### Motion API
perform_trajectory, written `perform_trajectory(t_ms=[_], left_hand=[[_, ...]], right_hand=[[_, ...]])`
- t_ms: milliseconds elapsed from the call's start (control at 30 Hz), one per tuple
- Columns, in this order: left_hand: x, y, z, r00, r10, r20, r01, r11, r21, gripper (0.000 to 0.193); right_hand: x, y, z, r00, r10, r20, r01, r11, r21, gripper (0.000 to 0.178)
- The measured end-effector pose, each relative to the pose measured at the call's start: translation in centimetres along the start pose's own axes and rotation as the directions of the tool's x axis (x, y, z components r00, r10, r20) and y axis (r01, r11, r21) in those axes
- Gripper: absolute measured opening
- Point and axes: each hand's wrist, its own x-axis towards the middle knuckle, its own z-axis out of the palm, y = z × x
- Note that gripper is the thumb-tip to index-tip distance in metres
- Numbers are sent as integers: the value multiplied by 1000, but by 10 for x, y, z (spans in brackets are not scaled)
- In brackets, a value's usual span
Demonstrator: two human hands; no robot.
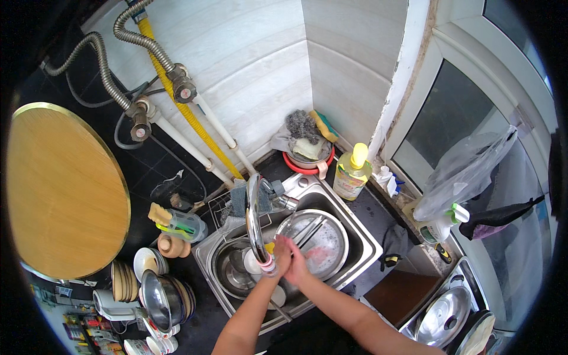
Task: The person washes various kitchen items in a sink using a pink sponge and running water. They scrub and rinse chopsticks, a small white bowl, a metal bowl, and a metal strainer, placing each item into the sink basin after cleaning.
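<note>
Under the faucet (255, 219), at six o'clock, we press our left hand (281, 255) and right hand (297, 264) together, rinsing over the sink (361, 234).

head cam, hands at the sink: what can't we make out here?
- Head view: left hand and right hand press together under the curved chrome tap; whether they grip anything is hidden by the fingers and tap.
- Grey steel sink: the bowl bottom is covered by the round steel pan and hands.
- Stacked bowls at lower left: too small and bent by the fisheye rim to count.
</note>
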Motion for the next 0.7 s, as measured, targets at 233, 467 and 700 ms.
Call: perform_trajectory(t_ms=[233,467,700], left_hand=[[-17,43,-3,992,-109,60,116,985,-131,55],[-21,27,-12,992,122,-18,-123,976,-180,50],[-36,31,-5,953,294,-67,-300,948,-110,51]], right_hand=[[8,0,6,969,-51,-243,51,999,-6,56],[10,-8,-3,995,56,-86,-63,995,-76,54],[29,-11,-23,958,-175,-227,168,984,-51,38]])
